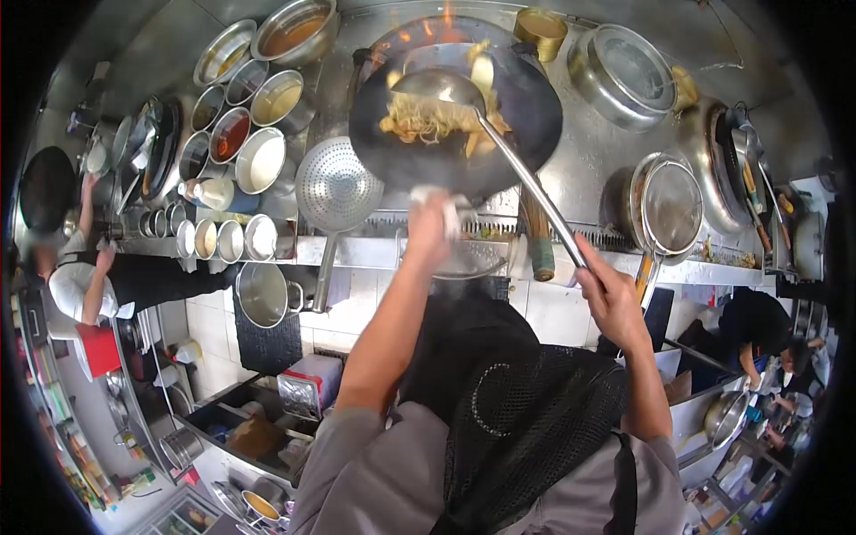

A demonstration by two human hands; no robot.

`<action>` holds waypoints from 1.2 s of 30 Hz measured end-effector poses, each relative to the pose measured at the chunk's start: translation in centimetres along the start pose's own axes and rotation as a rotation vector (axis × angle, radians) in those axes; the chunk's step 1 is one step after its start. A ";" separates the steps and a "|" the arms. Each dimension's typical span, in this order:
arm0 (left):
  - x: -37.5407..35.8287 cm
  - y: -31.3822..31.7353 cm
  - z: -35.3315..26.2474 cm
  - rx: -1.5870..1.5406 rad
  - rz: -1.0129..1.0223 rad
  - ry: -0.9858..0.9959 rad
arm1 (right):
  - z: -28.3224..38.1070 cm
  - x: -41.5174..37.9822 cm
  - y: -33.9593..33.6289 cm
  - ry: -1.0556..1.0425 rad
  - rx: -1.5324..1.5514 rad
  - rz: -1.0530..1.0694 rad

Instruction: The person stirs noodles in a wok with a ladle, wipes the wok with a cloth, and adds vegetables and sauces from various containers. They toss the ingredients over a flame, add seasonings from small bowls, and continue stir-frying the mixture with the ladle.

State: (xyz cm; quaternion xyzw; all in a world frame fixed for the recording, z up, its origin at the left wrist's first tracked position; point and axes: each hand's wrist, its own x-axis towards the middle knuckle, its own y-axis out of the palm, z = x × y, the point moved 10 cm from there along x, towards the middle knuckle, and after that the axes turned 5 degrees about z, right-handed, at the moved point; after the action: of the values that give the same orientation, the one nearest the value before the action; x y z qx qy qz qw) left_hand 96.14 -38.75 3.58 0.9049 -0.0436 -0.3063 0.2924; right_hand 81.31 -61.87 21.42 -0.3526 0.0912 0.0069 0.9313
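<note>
A dark wok (526, 98) sits over the burner, with flames at its far side. Pale noodle-like food (428, 118) lies in it, some of it tossed up in the air. My left hand (430, 227) is closed on a white cloth (453, 212) at the wok's near edge. Wrapped round the long metal handle of a ladle (441, 86) is my right hand (608, 290). The ladle's bowl is over the food, inside the wok. Steam rises near the cloth and partly blurs it.
Left of the wok lie a perforated strainer (339, 183) and several sauce containers (260, 160). A bamboo brush (538, 236), wire strainers (670, 207) and a lidded pot (624, 76) are on the right. One person (85, 285) works far left; others are far right.
</note>
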 end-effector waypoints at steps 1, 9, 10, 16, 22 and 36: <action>2.5 0.7 -0.7 -0.013 0.058 -0.022 | 0.2 -0.5 -0.1 -0.006 -0.006 -0.008; 6.7 -0.6 1.8 0.168 -0.002 0.038 | -8.6 -1.5 3.2 0.256 -0.006 -0.025; 6.8 -0.9 1.5 0.208 -0.004 0.037 | -7.7 -0.1 3.3 0.198 -0.031 -0.030; 9.8 -2.0 3.0 0.185 0.051 0.053 | -5.2 12.0 7.8 0.061 -0.438 0.010; 0.1 -4.0 2.2 0.233 -0.055 0.284 | -2.6 7.9 0.4 -0.065 -0.704 0.226; -7.3 -3.8 3.5 0.200 -0.102 0.191 | -0.3 4.1 -1.3 -0.197 -0.893 0.127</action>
State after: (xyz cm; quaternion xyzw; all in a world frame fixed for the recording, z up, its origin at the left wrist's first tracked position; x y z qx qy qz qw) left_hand 87.85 -35.45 3.07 0.9556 0.0001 -0.2271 0.1878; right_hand 85.44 -63.28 21.34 -0.7106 0.0118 0.1361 0.6902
